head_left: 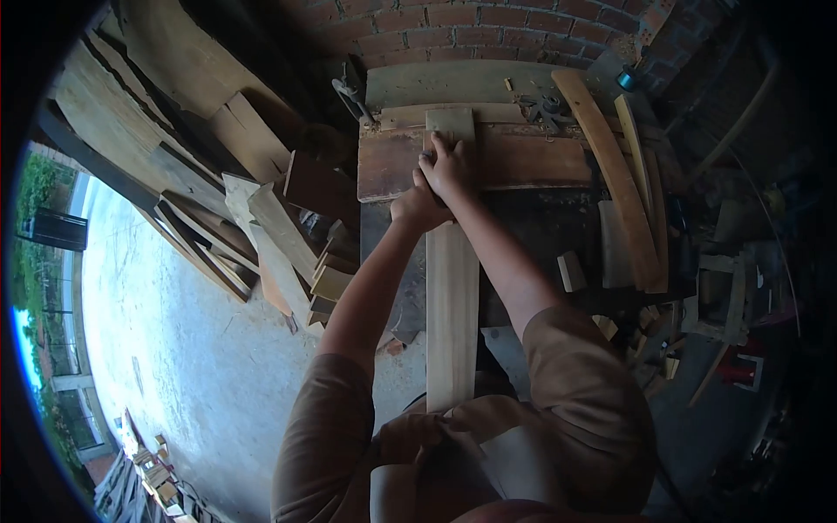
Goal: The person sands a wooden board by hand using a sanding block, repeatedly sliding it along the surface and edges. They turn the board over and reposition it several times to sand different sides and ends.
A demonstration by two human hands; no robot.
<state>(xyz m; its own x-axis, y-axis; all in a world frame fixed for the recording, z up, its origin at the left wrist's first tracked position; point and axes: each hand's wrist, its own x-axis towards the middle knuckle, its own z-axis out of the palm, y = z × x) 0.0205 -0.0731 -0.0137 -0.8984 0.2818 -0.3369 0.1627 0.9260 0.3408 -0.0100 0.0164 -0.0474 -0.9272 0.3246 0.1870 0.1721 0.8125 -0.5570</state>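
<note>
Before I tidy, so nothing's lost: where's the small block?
In the head view, the block lies between the right forearm and the grey board, right of centre.

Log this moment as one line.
left hand: touching right hand | both: over long plank | near end: toward torso | grip beneath: unclear

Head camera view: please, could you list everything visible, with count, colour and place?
Pale board: one, light wood, lengthwise under both grips
Reddish-brown plank: one, crosswise on bench
Workbench: one, dark, centre
Long planks: several, brown, bench's right
Small block: one, pale, bench's right
Cylinder: one, blue, far right
Brick wall: one, reddish, behind bench
Stacked boards: many, brown and pale, left
Floor: one, grey, left
Dim right edge: clutter, too dark to count
Sleeves: two, brown, below
Left grip: one, bare, centre
Right grip: one, bare, overlapping left
</note>
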